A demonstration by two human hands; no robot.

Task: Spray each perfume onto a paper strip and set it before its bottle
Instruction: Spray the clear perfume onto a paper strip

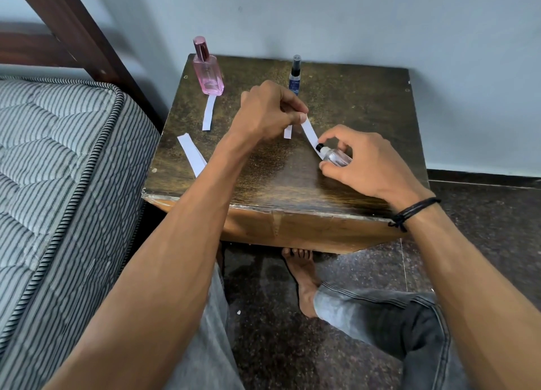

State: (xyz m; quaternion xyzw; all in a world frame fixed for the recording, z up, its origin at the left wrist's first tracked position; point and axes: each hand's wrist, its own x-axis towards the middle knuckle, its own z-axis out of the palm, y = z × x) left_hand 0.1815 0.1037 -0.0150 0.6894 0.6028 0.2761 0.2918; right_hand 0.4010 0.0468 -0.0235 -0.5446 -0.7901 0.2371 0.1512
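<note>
While a strip (310, 133) is pinched by the left grip (263, 111) over the tabletop (292, 185), clear bottle (338, 157) grasped by right grip (360, 161), nozzle at strip, pink bottle (207, 73), blue bottle (295, 76) at far edge.

Close head view down onto table (278, 182)

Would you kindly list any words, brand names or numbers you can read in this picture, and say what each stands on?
Nothing here can be read.
Blue bottle: pale marks on its label, too small and blurred to read.
Pink bottle: faint print on its front, too blurred to read.
Clear bottle in the right hand: no lettering shows.
Held strip, lying strip: blank.
</note>
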